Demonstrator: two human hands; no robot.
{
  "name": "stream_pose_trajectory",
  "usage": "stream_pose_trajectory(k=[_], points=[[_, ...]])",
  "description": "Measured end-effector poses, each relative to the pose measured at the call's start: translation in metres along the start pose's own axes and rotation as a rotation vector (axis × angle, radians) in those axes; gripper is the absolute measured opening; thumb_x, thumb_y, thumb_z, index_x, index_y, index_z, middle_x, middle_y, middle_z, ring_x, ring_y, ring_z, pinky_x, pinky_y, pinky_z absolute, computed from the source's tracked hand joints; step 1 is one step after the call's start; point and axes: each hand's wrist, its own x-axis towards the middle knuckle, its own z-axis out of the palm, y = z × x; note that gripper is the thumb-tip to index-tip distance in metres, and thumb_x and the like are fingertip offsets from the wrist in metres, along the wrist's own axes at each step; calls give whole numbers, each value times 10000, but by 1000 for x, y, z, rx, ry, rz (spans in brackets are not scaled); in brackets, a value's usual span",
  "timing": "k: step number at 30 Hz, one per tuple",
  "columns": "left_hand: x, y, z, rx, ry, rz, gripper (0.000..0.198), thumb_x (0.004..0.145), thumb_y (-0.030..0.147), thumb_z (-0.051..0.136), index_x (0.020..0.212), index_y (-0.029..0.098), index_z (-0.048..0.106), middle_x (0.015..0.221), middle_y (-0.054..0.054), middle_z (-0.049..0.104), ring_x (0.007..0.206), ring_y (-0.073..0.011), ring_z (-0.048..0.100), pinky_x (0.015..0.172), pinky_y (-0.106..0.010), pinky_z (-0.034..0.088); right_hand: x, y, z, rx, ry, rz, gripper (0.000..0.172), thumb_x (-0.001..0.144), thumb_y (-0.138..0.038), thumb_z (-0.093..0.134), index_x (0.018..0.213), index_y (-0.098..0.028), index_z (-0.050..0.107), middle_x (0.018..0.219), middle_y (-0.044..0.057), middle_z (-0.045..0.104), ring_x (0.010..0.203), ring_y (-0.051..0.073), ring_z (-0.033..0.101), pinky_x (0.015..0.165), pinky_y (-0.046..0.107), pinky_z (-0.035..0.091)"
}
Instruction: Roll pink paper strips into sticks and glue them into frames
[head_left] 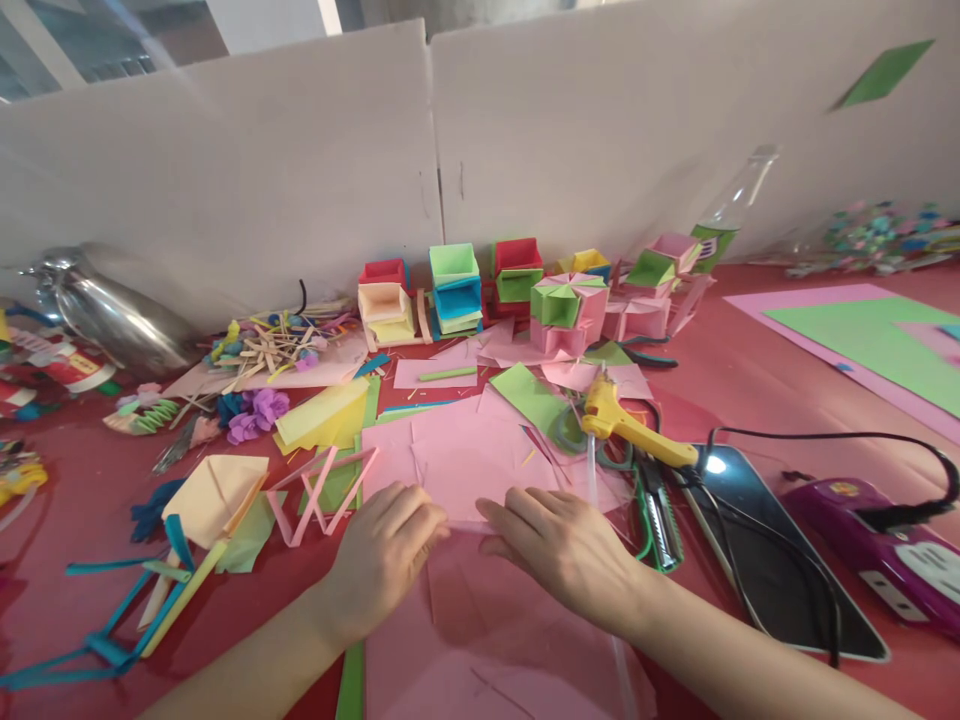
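My left hand (392,540) is curled at the near edge of a pink sheet of paper (465,450), with its thumb and fingers drawn together there. Facing it across a small gap, my right hand (559,545) has bent fingers at the same edge. The fingertips are partly hidden, but both hands seem to pinch the sheet. Below them, more pink paper (450,660) covers the table. A zigzag frame of pink paper strips (322,495) stands just left of my left hand. A yellow glue gun (626,420) lies beyond my right hand, near a cutter knife (660,515).
Folded paper boxes (456,290) and a pink-green paper piece (568,312) stand at the back. At right are a phone (787,560) and a purple power strip (885,550) with cables. A steel jug (120,310) and glass bottle (731,205) lean against the white wall (600,120).
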Motion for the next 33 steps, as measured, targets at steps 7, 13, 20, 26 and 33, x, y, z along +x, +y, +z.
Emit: stream_pose_trajectory(k=[7,13,20,26,33], points=[[-1,0,-7,-136,55,47,90,889,221,440,864,171,511,720,-15,557,680,-146,488,645,-278,392,1,0,-7,10,65,-44,238,935,-291,367,796,-175,522,657,-7,522,563,124,432,503,274,236],[2,1,-9,-107,58,67,121,895,218,419,872,170,529,719,-16,579,671,-147,512,644,-279,403,2,-1,-9,25,79,-33,215,927,-254,386,785,-177,528,667,-7,519,570,125,416,524,275,248],[0,-7,-5,-218,171,-92,145,877,299,458,827,179,520,730,-16,547,709,-143,520,655,-269,434,0,4,-4,18,144,37,226,928,-253,389,775,-168,531,652,-2,513,569,118,432,518,269,262],[4,-8,-18,-170,280,-9,63,857,216,500,821,189,544,729,-12,596,800,-170,555,805,-368,441,0,7,-8,-2,147,11,188,910,-185,396,994,-164,562,730,20,562,651,135,462,584,270,334],[-8,-11,-13,-133,463,95,356,809,186,566,1154,226,487,1008,-66,618,1061,-228,541,882,-426,460,4,16,-21,-36,380,-14,257,848,-105,480,1026,-231,618,782,31,622,745,160,518,663,296,402]])
